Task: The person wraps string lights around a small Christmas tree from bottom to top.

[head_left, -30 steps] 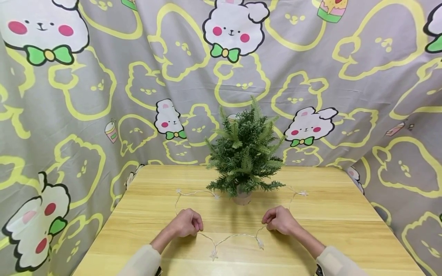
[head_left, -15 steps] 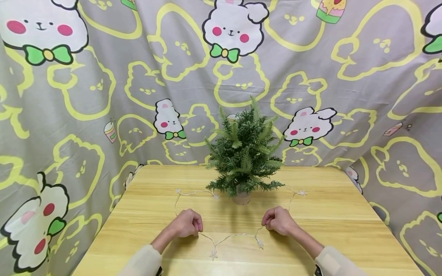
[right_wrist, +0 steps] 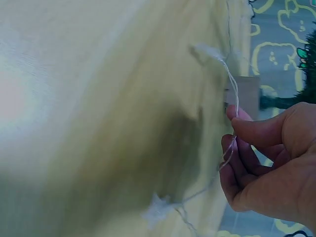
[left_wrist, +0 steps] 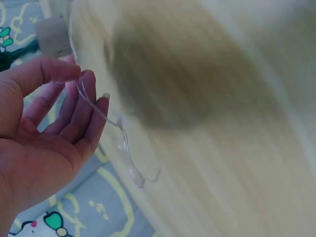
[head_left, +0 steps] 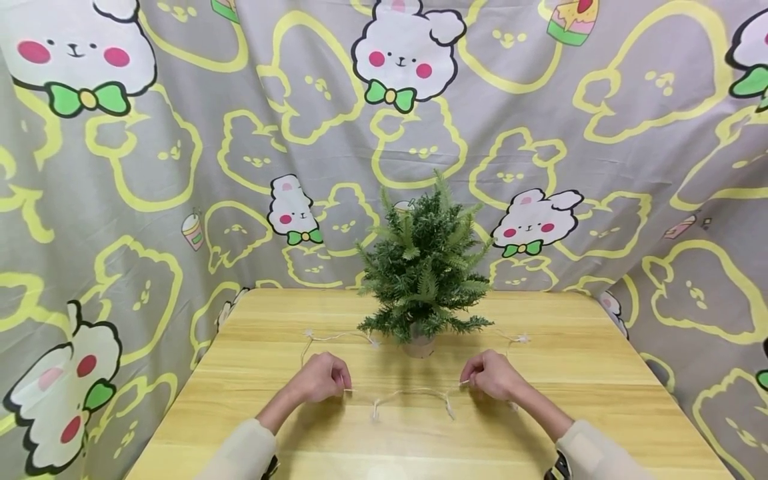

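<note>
My left hand (head_left: 324, 377) and right hand (head_left: 493, 375) each pinch a thin clear wire of a star string light (head_left: 414, 390) between thumb and fingertips. The stretch between them spans in front of the tree, with one star (head_left: 375, 411) nearer the left hand and another (head_left: 450, 407) nearer the right. In the left wrist view the wire (left_wrist: 127, 143) trails from the left fingertips. A translucent star (right_wrist: 158, 210) hangs below the right hand in the right wrist view. Behind both hands stands a small artificial Christmas tree (head_left: 427, 267) in a pale pot (head_left: 418, 347).
More of the string light lies on the wooden table (head_left: 372, 460) beside and behind the pot, with a star (head_left: 309, 333) at left and another (head_left: 523, 339) at right. A grey cartoon-print curtain (head_left: 336, 80) hangs along the table's back and sides.
Both hands have risen and shifted slightly toward the tree and a little apart. The wire between them, with its stars, has moved up with them from the table.
</note>
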Available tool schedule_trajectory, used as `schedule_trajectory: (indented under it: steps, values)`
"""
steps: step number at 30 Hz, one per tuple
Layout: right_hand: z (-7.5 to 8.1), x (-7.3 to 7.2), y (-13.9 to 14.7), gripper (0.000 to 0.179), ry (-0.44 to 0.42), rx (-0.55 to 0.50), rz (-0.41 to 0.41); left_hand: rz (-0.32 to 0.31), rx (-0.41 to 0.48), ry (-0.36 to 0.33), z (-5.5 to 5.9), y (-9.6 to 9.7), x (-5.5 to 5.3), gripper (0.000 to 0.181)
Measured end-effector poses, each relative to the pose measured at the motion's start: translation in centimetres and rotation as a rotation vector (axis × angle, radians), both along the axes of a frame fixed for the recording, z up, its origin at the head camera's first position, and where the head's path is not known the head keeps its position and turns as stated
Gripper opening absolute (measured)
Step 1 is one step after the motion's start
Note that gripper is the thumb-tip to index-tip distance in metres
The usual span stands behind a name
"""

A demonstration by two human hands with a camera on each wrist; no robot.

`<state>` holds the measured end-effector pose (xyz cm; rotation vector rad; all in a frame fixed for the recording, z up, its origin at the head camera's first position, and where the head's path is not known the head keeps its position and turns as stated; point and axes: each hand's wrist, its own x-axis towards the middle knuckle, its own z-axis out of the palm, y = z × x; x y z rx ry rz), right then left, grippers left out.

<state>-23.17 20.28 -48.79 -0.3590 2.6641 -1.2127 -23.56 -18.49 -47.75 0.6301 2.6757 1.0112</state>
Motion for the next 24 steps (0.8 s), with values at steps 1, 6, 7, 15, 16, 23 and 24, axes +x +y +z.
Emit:
schedule_trajectory:
  steps: [1,6,7,15,16,23,24]
  values:
    - [0.3,0.0,0.1,0.024,0.008,0.002,0.005,-0.004,-0.006,0.01,0.2,0.0,-0.1,0.022]
    - [1.9,-0.2,0.9,0.019,0.026,-0.016,0.034,-0.018,-0.024,0.018,1.4,-0.3,-0.6,0.022]
    - [2.2,-0.3,1.0,0.018,0.02,-0.022,0.042,-0.024,-0.023,0.015,1.6,-0.3,-0.7,0.023]
    - [3.8,-0.3,1.6,0.014,-0.038,-0.072,0.076,-0.038,0.002,-0.099,3.2,-0.8,-0.9,0.026]
    - [3.8,-0.3,1.6,0.015,-0.047,-0.078,0.079,-0.039,0.001,-0.101,3.3,-0.8,-0.9,0.027]
    - [4.0,-0.4,1.4,0.007,-0.116,-0.118,0.111,-0.051,-0.005,-0.099,4.0,-0.5,-0.7,0.026]
    - [4.0,-0.4,1.3,0.009,-0.137,-0.137,0.116,-0.054,0.0,-0.101,4.1,-0.5,-0.8,0.025]
